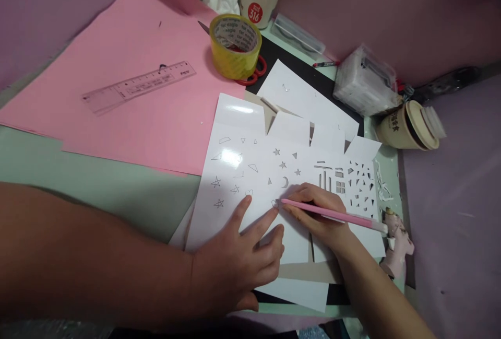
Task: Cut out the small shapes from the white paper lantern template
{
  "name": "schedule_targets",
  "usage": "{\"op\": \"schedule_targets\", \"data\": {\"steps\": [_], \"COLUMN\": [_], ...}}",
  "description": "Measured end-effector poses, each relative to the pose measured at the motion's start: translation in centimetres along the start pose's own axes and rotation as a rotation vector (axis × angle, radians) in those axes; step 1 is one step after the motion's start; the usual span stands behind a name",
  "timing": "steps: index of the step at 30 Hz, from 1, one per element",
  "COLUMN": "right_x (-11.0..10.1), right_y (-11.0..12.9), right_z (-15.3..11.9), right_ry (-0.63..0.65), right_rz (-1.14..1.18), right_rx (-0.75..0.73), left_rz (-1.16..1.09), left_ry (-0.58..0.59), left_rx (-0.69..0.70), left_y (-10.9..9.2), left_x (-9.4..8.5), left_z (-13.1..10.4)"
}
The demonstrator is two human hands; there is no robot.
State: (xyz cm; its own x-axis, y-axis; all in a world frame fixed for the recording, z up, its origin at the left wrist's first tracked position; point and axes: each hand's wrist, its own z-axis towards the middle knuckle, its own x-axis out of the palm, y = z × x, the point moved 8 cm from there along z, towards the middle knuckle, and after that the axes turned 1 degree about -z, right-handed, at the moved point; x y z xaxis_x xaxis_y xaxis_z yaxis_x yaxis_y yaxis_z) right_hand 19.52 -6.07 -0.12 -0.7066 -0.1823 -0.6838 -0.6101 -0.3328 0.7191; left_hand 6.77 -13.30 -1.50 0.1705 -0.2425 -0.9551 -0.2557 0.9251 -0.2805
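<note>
A: Where are the hands?

B: Both are over a white sheet [260,179] near the worktop's [109,159] near edge, toward its right edge. The left hand [245,255] lies with its fingers fanned apart, holding nothing. Its index fingertip touches the sheet at one small heart outline; its middle fingertip is just beside another heart outline [275,203].

A: And the right hand?

B: The right hand [321,213] is closed in a writing grip, thumb and fingers narrow around a slim pink tool [352,217]. The tip points left, at the side of that second heart. I cannot tell whether it is a pen or a blade, or whether it touches the sheet.

A: What marks the sheet?

B: Drawn stars, triangles and hearts on the left; cut-out stars, a moon, bars and small slivers farther right. Its far edge is notched.

A: What surrounds it?

B: Pink paper [129,41] covers the worktop's far left corner, with a clear ruler [141,83] on it. A yellow tape roll [235,65] sits on red-handled scissors [259,71] beside the paper's right side. A clear box [366,80] stands along the far edge, a beige cup [409,127] at the far right corner.
</note>
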Motion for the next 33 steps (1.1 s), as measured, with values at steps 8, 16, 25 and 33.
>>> {"op": "schedule_targets", "data": {"steps": [8, 16, 25, 33], "right_x": [-0.2, -0.2, -0.3, 0.5], "right_y": [0.9, 0.8, 2.1, 2.1], "right_z": [0.6, 0.4, 0.8, -0.4], "right_ry": [0.011, -0.001, -0.076, -0.156], "right_rz": [-0.027, -0.023, -0.085, -0.184], "right_rx": [-0.137, -0.138, -0.141, -0.096], "left_rz": [0.002, -0.021, -0.015, 0.011], "left_ry": [0.002, -0.005, -0.004, -0.044], "left_rx": [0.002, -0.011, -0.003, 0.021], "left_y": [0.1, 0.2, 0.1, 0.1], "left_x": [0.0, 0.0, 0.0, -0.3], "left_z": [0.1, 0.2, 0.2, -0.1]}}
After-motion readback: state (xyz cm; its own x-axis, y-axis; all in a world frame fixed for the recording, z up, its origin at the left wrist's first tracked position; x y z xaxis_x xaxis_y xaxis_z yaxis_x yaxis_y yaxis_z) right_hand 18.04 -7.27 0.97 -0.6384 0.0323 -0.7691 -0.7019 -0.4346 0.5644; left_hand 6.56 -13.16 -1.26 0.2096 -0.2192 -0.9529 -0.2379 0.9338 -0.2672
